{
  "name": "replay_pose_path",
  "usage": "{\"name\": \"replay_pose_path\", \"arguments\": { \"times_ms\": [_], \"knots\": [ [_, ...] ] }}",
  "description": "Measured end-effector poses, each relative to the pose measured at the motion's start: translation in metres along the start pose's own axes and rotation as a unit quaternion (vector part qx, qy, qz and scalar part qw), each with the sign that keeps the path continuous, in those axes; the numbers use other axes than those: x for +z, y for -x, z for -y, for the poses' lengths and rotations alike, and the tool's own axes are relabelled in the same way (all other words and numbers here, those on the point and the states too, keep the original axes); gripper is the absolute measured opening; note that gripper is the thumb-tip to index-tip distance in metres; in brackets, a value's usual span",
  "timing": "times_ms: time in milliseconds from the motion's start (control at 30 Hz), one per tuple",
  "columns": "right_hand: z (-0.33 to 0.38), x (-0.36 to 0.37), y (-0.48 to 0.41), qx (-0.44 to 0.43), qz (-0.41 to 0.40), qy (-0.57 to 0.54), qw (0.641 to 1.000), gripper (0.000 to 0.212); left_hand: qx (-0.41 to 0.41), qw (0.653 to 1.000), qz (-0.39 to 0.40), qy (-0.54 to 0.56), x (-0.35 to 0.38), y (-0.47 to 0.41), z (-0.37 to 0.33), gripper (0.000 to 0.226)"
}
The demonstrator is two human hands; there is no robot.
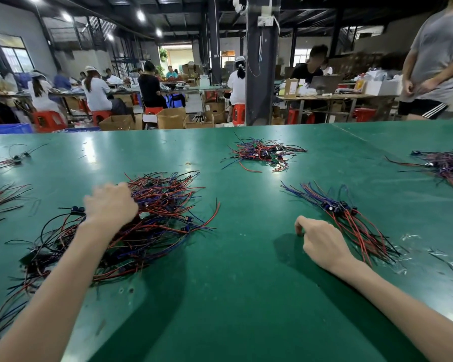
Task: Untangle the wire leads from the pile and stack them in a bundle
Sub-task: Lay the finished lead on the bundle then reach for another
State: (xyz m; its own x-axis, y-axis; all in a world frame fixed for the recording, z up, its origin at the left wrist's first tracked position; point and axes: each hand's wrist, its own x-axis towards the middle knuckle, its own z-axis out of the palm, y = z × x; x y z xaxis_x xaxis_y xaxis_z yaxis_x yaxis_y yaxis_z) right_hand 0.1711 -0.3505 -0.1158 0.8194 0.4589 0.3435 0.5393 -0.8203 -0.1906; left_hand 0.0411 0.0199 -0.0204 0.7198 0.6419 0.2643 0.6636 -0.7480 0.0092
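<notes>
Wire pile (162, 202) under left hand (110, 205), fingers buried, grasp unclear; right hand (322, 241) clenched empty, just beside stacked bundle (345, 212).

Red-blue-black wire leads (152, 218) (green table (246, 296))

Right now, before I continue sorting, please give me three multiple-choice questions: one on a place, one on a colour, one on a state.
1. The aligned bundle lies: A beside the right hand; B in a box; C on a stool.
2. The table is: A white; B green; C brown.
3. The pile under the left hand is: A tangled; B boxed; C spooled.
Key: A, it lies just right of that hand; B, the surface is green; A, its wires crisscross loosely.
</notes>
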Motion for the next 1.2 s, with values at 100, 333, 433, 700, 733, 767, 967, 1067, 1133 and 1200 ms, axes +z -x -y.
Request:
{"name": "replay_pose_path", "arguments": {
  "times_ms": [100,333,433,700,733,767,967,1067,1133,1200],
  "knots": [
    [0.002,-0.001,0.0,0.001,-0.003,0.0,1.0,0.023,0.0,0.998,0.021,0.058,0.006,-0.003,0.014,0.025],
    [0.002,0.001,0.0,0.006,-0.008,-0.006,1.0,0.023,0.018,0.986,-0.055,0.154,0.005,-0.002,0.011,0.011],
    [0.001,0.002,0.0,0.001,-0.01,-0.005,1.0,0.022,0.032,0.972,-0.117,0.2,0.005,-0.001,0.011,0.012],
    [0.001,0.002,-0.001,-0.002,-0.009,-0.013,1.0,0.022,0.043,0.869,-0.356,0.34,-0.024,-0.014,0.004,0.022],
    [0.001,0.002,-0.001,0.0,-0.008,-0.013,1.0,0.022,0.041,0.855,-0.372,0.358,-0.031,-0.017,0.002,0.023],
    [0.001,0.002,-0.001,0.002,-0.008,-0.014,1.0,0.023,0.046,0.841,-0.385,0.377,-0.038,-0.019,-0.001,0.024],
    [0.002,0.002,-0.002,0.011,-0.005,-0.023,1.0,0.022,0.21,0.801,-0.237,0.509,-0.064,-0.005,-0.052,0.007],
    [0.003,0.001,-0.002,0.015,-0.004,-0.025,1.0,0.022,0.257,0.782,-0.058,0.565,-0.055,0.02,-0.091,0.015],
    [0.003,0.0,-0.001,0.016,-0.001,-0.024,1.0,0.022,0.26,0.783,0.016,0.565,-0.038,0.033,-0.116,0.011],
    [0.003,-0.001,-0.001,0.015,0.002,-0.026,1.0,0.022,0.248,0.783,0.067,0.567,-0.017,0.044,-0.139,0.007]
  ]
}}
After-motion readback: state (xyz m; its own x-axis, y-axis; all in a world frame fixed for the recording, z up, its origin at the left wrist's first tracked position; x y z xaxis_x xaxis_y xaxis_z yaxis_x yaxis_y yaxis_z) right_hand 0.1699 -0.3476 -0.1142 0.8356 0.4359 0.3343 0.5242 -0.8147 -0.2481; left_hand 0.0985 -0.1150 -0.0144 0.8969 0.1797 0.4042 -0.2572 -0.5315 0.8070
